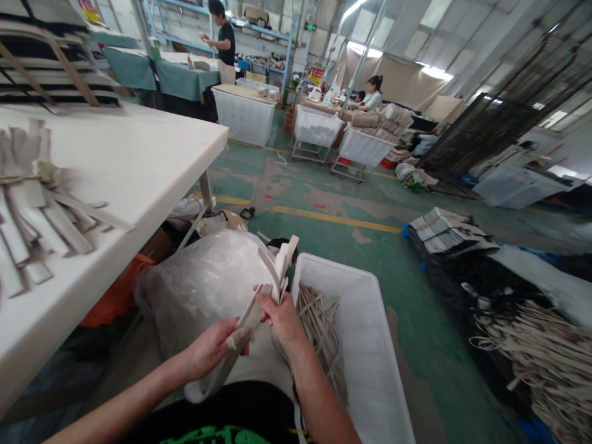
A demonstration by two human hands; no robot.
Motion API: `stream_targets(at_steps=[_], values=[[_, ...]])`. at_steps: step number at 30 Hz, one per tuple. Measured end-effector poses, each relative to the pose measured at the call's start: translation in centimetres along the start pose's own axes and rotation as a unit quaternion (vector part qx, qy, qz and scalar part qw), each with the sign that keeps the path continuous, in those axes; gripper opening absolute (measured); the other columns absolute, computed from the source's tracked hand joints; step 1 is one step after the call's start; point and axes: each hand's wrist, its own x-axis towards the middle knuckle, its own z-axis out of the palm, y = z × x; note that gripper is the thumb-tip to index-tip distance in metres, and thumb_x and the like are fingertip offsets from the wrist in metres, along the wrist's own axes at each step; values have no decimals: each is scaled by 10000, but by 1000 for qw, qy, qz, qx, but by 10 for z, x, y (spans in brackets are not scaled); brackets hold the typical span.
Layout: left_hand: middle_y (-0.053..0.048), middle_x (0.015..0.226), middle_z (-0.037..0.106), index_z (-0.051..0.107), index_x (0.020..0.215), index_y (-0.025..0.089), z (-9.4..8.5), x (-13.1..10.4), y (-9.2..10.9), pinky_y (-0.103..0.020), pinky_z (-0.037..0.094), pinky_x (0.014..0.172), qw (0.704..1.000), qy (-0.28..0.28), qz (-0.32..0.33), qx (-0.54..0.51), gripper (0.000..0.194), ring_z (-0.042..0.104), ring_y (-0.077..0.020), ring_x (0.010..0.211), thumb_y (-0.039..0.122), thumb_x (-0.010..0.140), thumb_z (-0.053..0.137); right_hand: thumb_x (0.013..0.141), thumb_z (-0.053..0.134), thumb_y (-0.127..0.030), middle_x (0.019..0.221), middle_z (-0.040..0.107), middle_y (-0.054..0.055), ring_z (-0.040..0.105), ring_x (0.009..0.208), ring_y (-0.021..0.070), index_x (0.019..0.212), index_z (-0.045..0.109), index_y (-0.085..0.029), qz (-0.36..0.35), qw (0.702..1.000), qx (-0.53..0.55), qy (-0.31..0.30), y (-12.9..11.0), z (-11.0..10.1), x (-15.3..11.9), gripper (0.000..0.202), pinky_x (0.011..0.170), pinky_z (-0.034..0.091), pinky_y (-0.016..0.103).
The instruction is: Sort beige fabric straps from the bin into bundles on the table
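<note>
A bundle of flat beige fabric strips (252,313) runs slantwise between my hands above my lap. My left hand (219,345) is closed around its lower part, with some tan wrapping on a finger. Higher up, my right hand (281,314) grips the same strips, and their loose ends fan out above it. Just right of my right hand stands a white plastic bin (365,333) with many long beige strips (319,314) lying in it. To the left of the hands is a clear plastic bag (208,277), its contents blurred.
A white table (152,139) at left bears a tied bundle of short strips (41,209). Dark pallets at right hold a heap of long strips (541,351) and a flat stack (448,231). White carts (365,145) and two people are farther back.
</note>
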Motion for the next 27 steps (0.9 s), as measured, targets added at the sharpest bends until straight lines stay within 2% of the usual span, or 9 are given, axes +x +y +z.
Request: stream_targets(at_steps=[2, 4, 7, 11, 16, 19, 22, 24, 27], values=[[-46, 777, 689, 638, 832, 184, 6, -2, -3, -266, 477, 674, 1000, -24, -3, -5, 563, 610, -196, 717, 659, 941, 355, 742, 704, -453, 438, 491, -34, 406, 394, 86, 559, 580, -172, -26, 998, -58, -8, -3, -4, -4, 358, 403, 296, 214], [-54, 793, 693, 647, 846, 181, 10, -6, -5, -269, 476, 684, 999, -35, 7, 13, 572, 614, -203, 736, 649, 952, 336, 779, 670, -429, 444, 484, -30, 415, 413, 92, 511, 534, -186, -54, 994, -98, 3, -3, -8, -10, 387, 435, 334, 224], [-41, 785, 684, 675, 854, 185, 14, -12, -1, -258, 467, 670, 996, -67, 3, 59, 574, 603, -189, 714, 614, 975, 313, 799, 654, -452, 464, 496, -26, 426, 431, 106, 550, 552, -191, -72, 989, -118, 53, 0, -21, -17, 375, 442, 348, 234], [-36, 768, 684, 709, 867, 204, 19, -19, 6, -265, 463, 677, 987, -97, -2, 129, 577, 604, -191, 697, 593, 985, 299, 795, 672, -506, 472, 512, -12, 450, 446, 120, 569, 561, -186, -71, 981, -119, 137, 3, -47, -22, 407, 434, 357, 241], [-39, 763, 686, 702, 850, 209, 26, -15, 6, -267, 459, 664, 987, -100, 0, 128, 569, 605, -196, 695, 592, 986, 303, 818, 682, -497, 468, 503, -22, 431, 426, 105, 594, 570, -177, -78, 979, -117, 150, -1, -71, -27, 406, 417, 328, 230], [-49, 856, 701, 699, 926, 198, 28, -7, 12, -272, 476, 710, 993, -106, 15, 57, 506, 622, -212, 778, 603, 960, 396, 827, 684, -481, 481, 524, -16, 461, 441, 110, 605, 577, -172, -92, 980, -110, 139, -4, -70, -30, 396, 426, 343, 227], [-56, 874, 694, 682, 961, 178, 28, 4, 22, -282, 481, 713, 995, -77, 6, -55, 511, 618, -219, 795, 627, 931, 441, 836, 683, -477, 482, 535, -13, 469, 441, 110, 608, 584, -169, -94, 981, -117, 119, -3, -61, -31, 396, 442, 366, 230], [-31, 772, 650, 657, 867, 173, 27, 11, 26, -274, 459, 668, 994, -43, -12, -102, 516, 576, -197, 720, 645, 914, 452, 840, 677, -481, 482, 538, -10, 464, 435, 109, 600, 582, -169, -90, 982, -120, 112, 0, -54, -33, 405, 443, 370, 233], [11, 672, 553, 592, 744, 185, 25, 14, 22, -263, 420, 623, 995, -21, -18, -94, 501, 489, -168, 651, 661, 875, 503, 834, 678, -481, 476, 528, -13, 459, 432, 109, 592, 568, -176, -88, 983, -117, 113, 2, -50, -37, 404, 436, 366, 232]])
